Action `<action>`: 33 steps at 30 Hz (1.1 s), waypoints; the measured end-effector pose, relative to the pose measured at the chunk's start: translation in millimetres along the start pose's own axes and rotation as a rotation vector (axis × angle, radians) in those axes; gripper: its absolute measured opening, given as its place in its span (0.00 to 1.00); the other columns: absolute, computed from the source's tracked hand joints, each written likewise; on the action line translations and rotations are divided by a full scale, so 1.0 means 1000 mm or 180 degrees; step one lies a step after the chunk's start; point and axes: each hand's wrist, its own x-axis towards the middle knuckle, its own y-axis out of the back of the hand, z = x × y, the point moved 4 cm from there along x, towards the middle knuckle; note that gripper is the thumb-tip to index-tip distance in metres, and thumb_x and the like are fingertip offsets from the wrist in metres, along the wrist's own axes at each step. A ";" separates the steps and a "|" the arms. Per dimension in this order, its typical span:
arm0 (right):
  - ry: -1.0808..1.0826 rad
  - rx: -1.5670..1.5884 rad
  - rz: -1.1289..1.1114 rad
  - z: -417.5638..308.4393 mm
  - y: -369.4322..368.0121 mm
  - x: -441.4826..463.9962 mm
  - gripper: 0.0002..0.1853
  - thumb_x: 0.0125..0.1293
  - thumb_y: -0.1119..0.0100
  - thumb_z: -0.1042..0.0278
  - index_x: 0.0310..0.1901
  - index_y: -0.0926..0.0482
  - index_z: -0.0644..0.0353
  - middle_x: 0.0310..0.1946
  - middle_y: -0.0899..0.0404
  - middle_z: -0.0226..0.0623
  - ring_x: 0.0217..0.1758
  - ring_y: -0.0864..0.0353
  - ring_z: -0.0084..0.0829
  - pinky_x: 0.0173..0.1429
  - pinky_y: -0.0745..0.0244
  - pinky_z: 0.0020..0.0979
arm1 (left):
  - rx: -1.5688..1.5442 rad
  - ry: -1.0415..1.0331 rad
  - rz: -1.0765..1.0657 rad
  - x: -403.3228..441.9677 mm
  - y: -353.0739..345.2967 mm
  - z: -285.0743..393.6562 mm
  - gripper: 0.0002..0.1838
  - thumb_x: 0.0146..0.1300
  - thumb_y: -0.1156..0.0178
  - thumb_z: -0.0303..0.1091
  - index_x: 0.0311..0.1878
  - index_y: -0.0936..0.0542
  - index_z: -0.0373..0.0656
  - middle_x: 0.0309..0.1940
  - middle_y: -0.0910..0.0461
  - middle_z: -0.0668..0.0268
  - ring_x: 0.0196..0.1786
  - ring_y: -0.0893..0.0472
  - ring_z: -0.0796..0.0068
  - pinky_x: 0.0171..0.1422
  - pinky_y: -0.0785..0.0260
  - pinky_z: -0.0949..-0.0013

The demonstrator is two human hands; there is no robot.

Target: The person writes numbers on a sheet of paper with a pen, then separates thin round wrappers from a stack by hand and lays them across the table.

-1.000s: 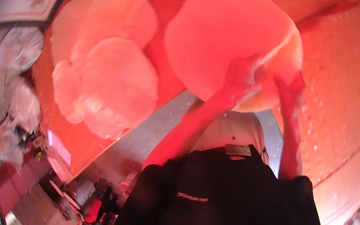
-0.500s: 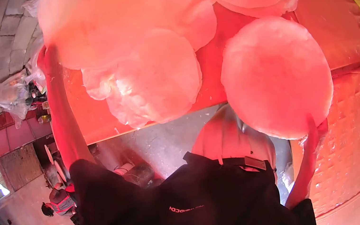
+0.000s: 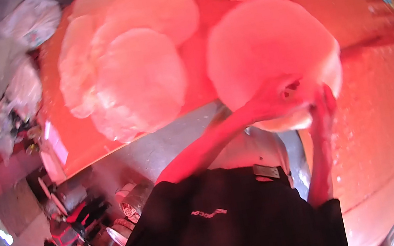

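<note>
Supporting it evenly should spare the pale round sheet (image 3: 257, 44) creases; it lies partly over the counter (image 3: 373, 107); left hand (image 3: 274, 99) and right hand (image 3: 324, 103) are at its near side; whether either grip is clamped, I cannot tell.

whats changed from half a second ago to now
The left hand has come away from the sheets at far left and swung right to the round sheet, close to the right hand; blur hides its grip. The right hand is still at the round sheet; other sheets still lie leftward.
</note>
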 end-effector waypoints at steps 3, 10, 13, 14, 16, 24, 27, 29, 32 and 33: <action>-0.0144 0.0421 -0.0182 -0.005 -0.005 0.001 0.19 0.67 0.40 0.61 0.55 0.27 0.60 0.42 0.22 0.32 0.41 0.25 0.23 0.40 0.27 0.26 | -0.0539 0.0213 0.0180 0.005 -0.014 0.003 0.11 0.63 0.41 0.33 0.43 0.21 0.35 0.31 0.21 0.69 0.35 0.23 0.76 0.36 0.33 0.71; -0.0077 0.0564 -0.0048 -0.006 0.023 -0.002 0.15 0.71 0.48 0.60 0.50 0.24 0.63 0.33 0.24 0.26 0.31 0.27 0.16 0.34 0.30 0.21 | 0.0162 0.0444 0.0152 0.002 -0.010 -0.004 0.10 0.66 0.45 0.31 0.46 0.22 0.35 0.35 0.22 0.72 0.39 0.25 0.82 0.42 0.33 0.73; -0.0077 0.0351 0.0202 -0.006 0.040 0.004 0.16 0.71 0.49 0.59 0.50 0.25 0.63 0.31 0.25 0.27 0.30 0.28 0.16 0.32 0.31 0.22 | 0.0235 0.0436 0.0434 0.004 0.001 -0.005 0.12 0.67 0.46 0.30 0.49 0.22 0.35 0.37 0.22 0.72 0.40 0.25 0.82 0.45 0.32 0.73; 0.0074 0.0304 0.0214 -0.006 0.033 0.001 0.16 0.71 0.48 0.58 0.50 0.25 0.63 0.31 0.25 0.26 0.29 0.28 0.16 0.31 0.31 0.22 | 0.0185 0.0432 0.0527 0.001 0.007 -0.005 0.12 0.67 0.47 0.30 0.50 0.22 0.36 0.37 0.22 0.72 0.40 0.24 0.82 0.46 0.31 0.73; 0.0411 0.0182 0.0251 -0.025 0.007 -0.010 0.17 0.70 0.46 0.58 0.50 0.25 0.64 0.30 0.24 0.26 0.29 0.29 0.16 0.31 0.31 0.21 | 0.0495 0.0321 0.0231 0.001 -0.004 -0.004 0.13 0.67 0.46 0.31 0.51 0.22 0.36 0.38 0.21 0.69 0.42 0.22 0.78 0.48 0.30 0.72; 0.0274 -0.0056 -0.0371 -0.023 0.000 0.004 0.17 0.70 0.46 0.61 0.52 0.26 0.66 0.31 0.23 0.27 0.32 0.27 0.16 0.36 0.30 0.21 | 0.1041 -0.0772 0.0248 -0.009 -0.049 0.032 0.23 0.61 0.39 0.38 0.57 0.25 0.34 0.43 0.19 0.57 0.50 0.20 0.67 0.56 0.30 0.66; 0.0129 0.0012 -0.0389 -0.029 -0.005 0.000 0.16 0.70 0.46 0.61 0.51 0.25 0.66 0.30 0.24 0.28 0.32 0.28 0.16 0.36 0.30 0.22 | 0.0567 -0.0377 0.0072 -0.008 -0.048 0.038 0.25 0.61 0.38 0.40 0.57 0.26 0.34 0.44 0.19 0.59 0.50 0.22 0.71 0.56 0.31 0.67; -0.0234 0.0021 -0.0314 -0.024 0.002 0.000 0.17 0.70 0.46 0.60 0.50 0.24 0.66 0.31 0.23 0.29 0.33 0.27 0.18 0.36 0.30 0.23 | -0.0259 0.0376 0.0052 -0.008 -0.046 0.020 0.23 0.63 0.39 0.40 0.57 0.25 0.35 0.43 0.19 0.62 0.50 0.23 0.75 0.56 0.32 0.68; -0.0060 0.0081 -0.0189 0.001 0.031 0.015 0.19 0.69 0.45 0.58 0.51 0.24 0.66 0.35 0.21 0.34 0.36 0.24 0.21 0.38 0.28 0.25 | -0.0647 0.0295 0.0102 -0.001 -0.033 0.031 0.17 0.65 0.42 0.40 0.48 0.23 0.35 0.38 0.21 0.64 0.43 0.23 0.75 0.50 0.31 0.69; -0.0055 -0.0008 -0.0171 0.000 0.034 0.017 0.20 0.68 0.45 0.57 0.52 0.25 0.66 0.37 0.20 0.36 0.38 0.23 0.24 0.39 0.27 0.27 | -0.0540 0.0407 0.0164 -0.002 -0.032 0.027 0.15 0.65 0.43 0.39 0.46 0.22 0.36 0.36 0.21 0.65 0.41 0.23 0.77 0.48 0.32 0.70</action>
